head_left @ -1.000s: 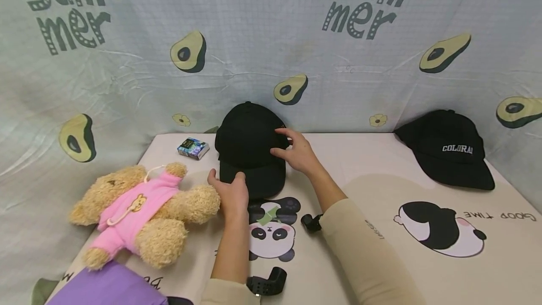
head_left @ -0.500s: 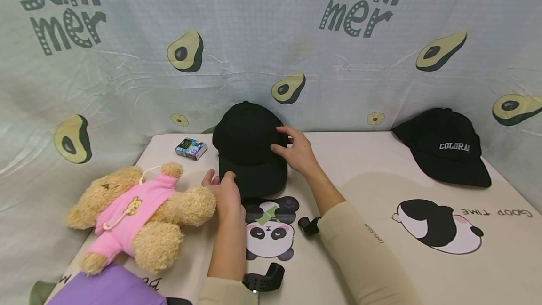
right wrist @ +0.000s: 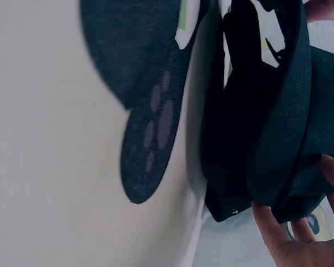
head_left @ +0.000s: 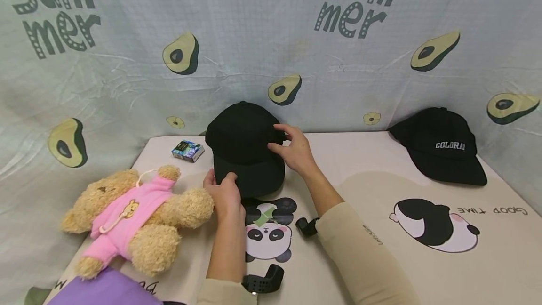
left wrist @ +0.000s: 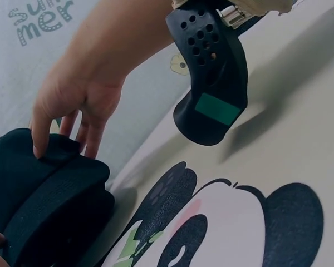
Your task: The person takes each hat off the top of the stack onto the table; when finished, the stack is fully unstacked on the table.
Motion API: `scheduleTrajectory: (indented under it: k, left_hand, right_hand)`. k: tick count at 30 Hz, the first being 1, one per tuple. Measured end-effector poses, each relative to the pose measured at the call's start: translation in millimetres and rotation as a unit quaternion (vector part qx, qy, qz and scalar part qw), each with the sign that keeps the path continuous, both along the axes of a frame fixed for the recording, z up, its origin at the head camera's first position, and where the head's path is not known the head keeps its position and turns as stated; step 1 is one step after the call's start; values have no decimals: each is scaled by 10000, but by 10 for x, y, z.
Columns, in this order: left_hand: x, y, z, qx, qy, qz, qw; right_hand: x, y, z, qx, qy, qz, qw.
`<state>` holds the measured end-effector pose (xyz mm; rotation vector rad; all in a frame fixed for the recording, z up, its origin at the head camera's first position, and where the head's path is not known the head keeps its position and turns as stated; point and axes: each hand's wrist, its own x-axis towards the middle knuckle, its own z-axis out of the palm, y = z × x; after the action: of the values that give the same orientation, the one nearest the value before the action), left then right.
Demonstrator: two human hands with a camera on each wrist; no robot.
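A plain black baseball cap [head_left: 243, 140] stands in the middle of the head view, crown up and brim toward me. At the brim's left edge is my left hand [head_left: 226, 196], thumb over the brim and the other fingers at its side. My right hand [head_left: 296, 152] pinches the right side of the crown between thumb and fingers. In the left wrist view that right hand [left wrist: 80, 105] has its thumb in front and fingers behind the cap [left wrist: 61, 183]. The right wrist view looks into the cap's dark underside [right wrist: 239, 122], with right fingertips [right wrist: 267, 222] at its edge.
A teddy bear [head_left: 135, 222] in a pink hoodie lies left of my left forearm. Behind it sits a small colourful box [head_left: 187, 150]. A second black cap [head_left: 440, 147] with white lettering is at the right. Something purple [head_left: 107, 288] lies at the front left of the table [head_left: 360, 192].
The head view has shifted slightly to the right. My left fingers have come in closer against the brim, and the cap has turned a little. The right hand keeps its hold on the crown.
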<state>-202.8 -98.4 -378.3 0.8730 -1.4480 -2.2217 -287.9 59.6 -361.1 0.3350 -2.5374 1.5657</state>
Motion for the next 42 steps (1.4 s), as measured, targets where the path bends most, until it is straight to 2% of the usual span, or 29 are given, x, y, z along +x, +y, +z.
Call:
scheduleTrajectory:
  k: [5, 16, 25, 36, 42]
  left_hand:
    - [6, 11, 24, -13, 220, -10, 9998]
    - [21, 45, 182, -217, 522, -47, 9984]
    - [34, 123, 186, -388, 586, -152, 9974]
    - [63, 240, 177, -1225, 652, -585, 9886]
    - [90, 285, 181, -1527, 610, -786, 9833]
  right_hand:
    - [31, 26, 55, -85, 7, -11, 10000]
    - [73, 129, 226, -301, 204, -40, 9993]
    - [86, 215, 309, -119, 246, -108, 9996]
    - [145, 388, 393, 11, 308, -203, 9993]
    - [165, 471, 424, 22, 281, -226, 9993]
